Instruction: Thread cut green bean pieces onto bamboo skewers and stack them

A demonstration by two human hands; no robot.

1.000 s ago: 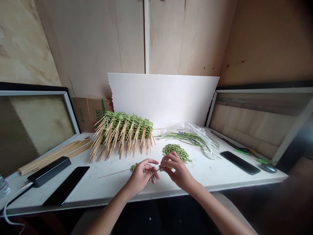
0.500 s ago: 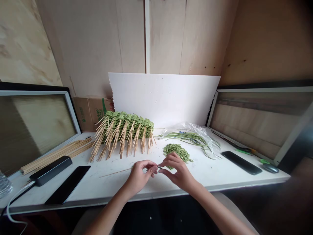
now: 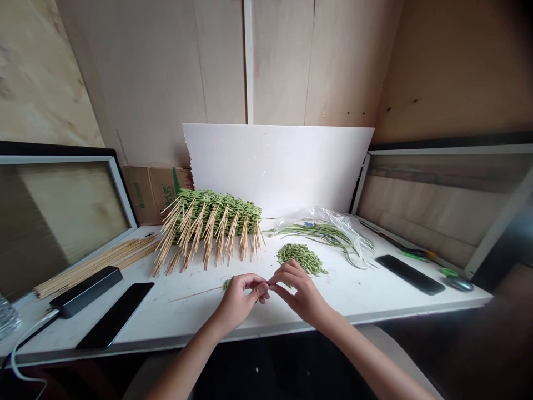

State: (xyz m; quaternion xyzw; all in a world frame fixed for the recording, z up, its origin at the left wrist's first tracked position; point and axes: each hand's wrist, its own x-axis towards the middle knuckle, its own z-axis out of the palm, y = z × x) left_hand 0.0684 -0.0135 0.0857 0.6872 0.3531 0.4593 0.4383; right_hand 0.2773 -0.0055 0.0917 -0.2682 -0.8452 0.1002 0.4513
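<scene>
My left hand [image 3: 241,297] is closed, its thumb and index finger pressed together at the right. Opposite it, the thumb and fingers of my right hand [image 3: 297,289] pinch at the same spot, and the fingertips meet. What they hold between them is too small and hidden to name. A thin wooden skewer [image 3: 195,294] runs leftward from behind my left hand, with a bit of green stem [image 3: 227,284] at its visible right end. I cannot tell whether my left hand grips this skewer. Just beyond my right hand lies a pile of short cut green stems [image 3: 303,258].
Behind my left hand is a stack of skewered green stems [image 3: 220,208], stick ends pointing toward me. Loose skewers [image 3: 95,264], a black box [image 3: 85,291] and a phone [image 3: 116,315] lie left. Long green stems [image 3: 325,233], plastic bag [image 3: 333,218], another phone [image 3: 410,274] and a mouse [image 3: 459,283] lie right.
My right fingertips have closed in to meet my left ones, covering the small dark thing that showed between them. The skewer and piles stay as they were; the view has shifted slightly.
</scene>
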